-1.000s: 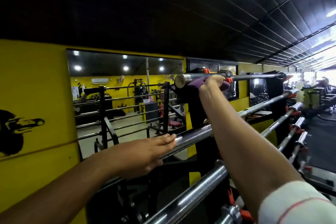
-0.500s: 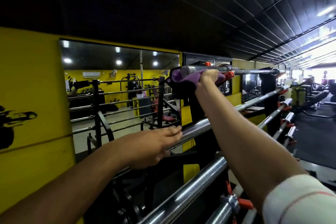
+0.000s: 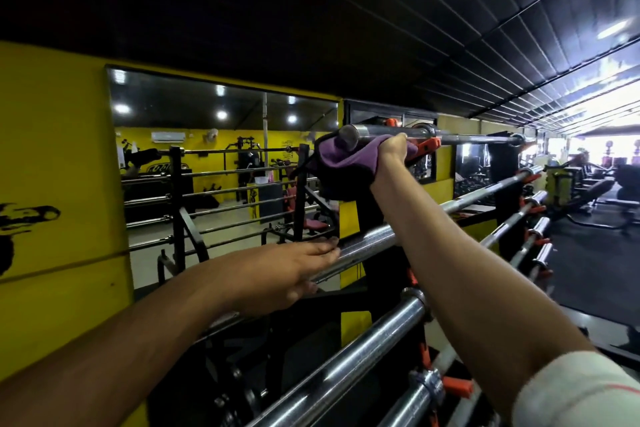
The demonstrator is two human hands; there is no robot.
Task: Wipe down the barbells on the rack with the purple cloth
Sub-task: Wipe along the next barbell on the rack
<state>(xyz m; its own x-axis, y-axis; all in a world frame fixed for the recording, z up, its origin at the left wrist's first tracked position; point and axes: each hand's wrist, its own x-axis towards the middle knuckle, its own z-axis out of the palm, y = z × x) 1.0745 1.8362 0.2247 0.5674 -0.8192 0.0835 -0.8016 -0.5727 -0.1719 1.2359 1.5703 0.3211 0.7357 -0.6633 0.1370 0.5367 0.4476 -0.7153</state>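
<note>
Several chrome barbells lie across a black and yellow rack. My right hand is raised to the top barbell and grips the purple cloth around its left end sleeve. The cloth hangs in folds below the bar's end cap. My left hand rests lower down on the second barbell, its fingers straight along the top and its thumb under the bar. A third barbell runs closer to me, below both arms.
A yellow wall with a large mirror stands behind the rack on the left. Orange collars clamp the bars. More barbell sleeves stick out on the right, beside dark floor and gym machines.
My right hand has slid the purple cloth leftward along the top barbell to its end cap, where more cloth now hangs. My left hand stays on the second bar.
</note>
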